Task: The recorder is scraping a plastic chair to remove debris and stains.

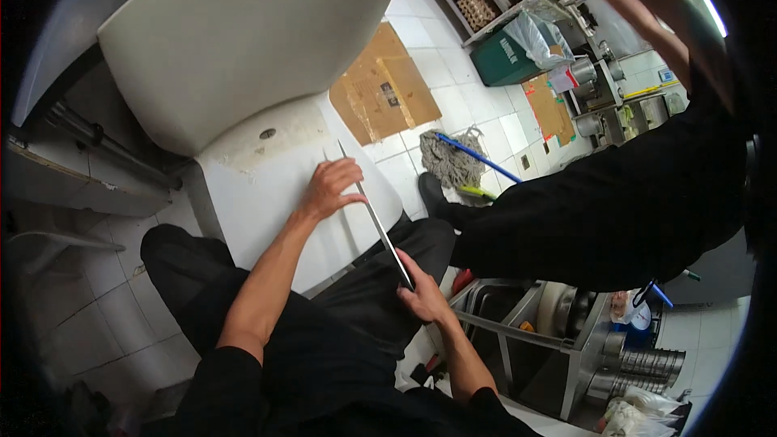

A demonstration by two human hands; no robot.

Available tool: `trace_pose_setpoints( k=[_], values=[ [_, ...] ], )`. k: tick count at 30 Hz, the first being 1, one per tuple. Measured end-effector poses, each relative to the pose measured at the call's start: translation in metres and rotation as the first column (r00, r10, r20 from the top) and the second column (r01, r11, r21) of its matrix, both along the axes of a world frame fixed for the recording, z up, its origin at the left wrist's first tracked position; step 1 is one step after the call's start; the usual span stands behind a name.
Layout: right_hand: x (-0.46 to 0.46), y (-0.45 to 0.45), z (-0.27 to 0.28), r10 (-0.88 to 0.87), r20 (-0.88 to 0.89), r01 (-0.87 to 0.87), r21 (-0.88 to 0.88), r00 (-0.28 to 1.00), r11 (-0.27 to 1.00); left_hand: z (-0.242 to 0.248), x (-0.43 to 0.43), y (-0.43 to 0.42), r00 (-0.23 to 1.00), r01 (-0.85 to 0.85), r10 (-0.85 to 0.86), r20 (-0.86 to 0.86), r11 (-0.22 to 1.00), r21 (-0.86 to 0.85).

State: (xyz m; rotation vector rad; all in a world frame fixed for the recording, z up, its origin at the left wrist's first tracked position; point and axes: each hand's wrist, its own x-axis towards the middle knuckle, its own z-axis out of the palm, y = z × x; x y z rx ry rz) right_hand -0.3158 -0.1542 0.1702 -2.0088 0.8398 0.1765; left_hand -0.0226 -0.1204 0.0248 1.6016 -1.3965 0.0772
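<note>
A long, thin knife [382, 234] slants across my view, seen nearly edge-on, its pointed tip up over the seat of a white plastic chair [291, 206]. My right hand [427, 296] grips its dark handle above my right thigh. Farther up the blade, the fingers and thumb of my left hand [332, 189] pinch it near the tip. The chair faces me between my knees, its seat stained towards the backrest [243, 48]. My palm hides most of the handle.
Close on my right stands another person in black [595, 212], one arm raised. Past their shoe lie a grey mop [452, 158] and flattened cardboard [388, 88]. A green bin [510, 54] stands before shelves. At lower right is a metal rack [534, 340] with pans.
</note>
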Motion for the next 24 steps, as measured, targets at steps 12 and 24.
trace_pose_setpoints(
  k=[12, 24],
  values=[
    [-0.014, 0.002, -0.024, -0.09, 0.052, 0.081, 0.161, 0.995, 0.984, 0.005, -0.008, -0.006, 0.996, 0.085, -0.084, -0.026, 0.994, 0.068],
    [-0.012, 0.001, -0.024, -0.094, 0.007, 0.092, 0.15, 0.996, 0.984, -0.002, -0.009, -0.006, 0.997, 0.075, -0.072, -0.035, 0.992, 0.106]
  ],
)
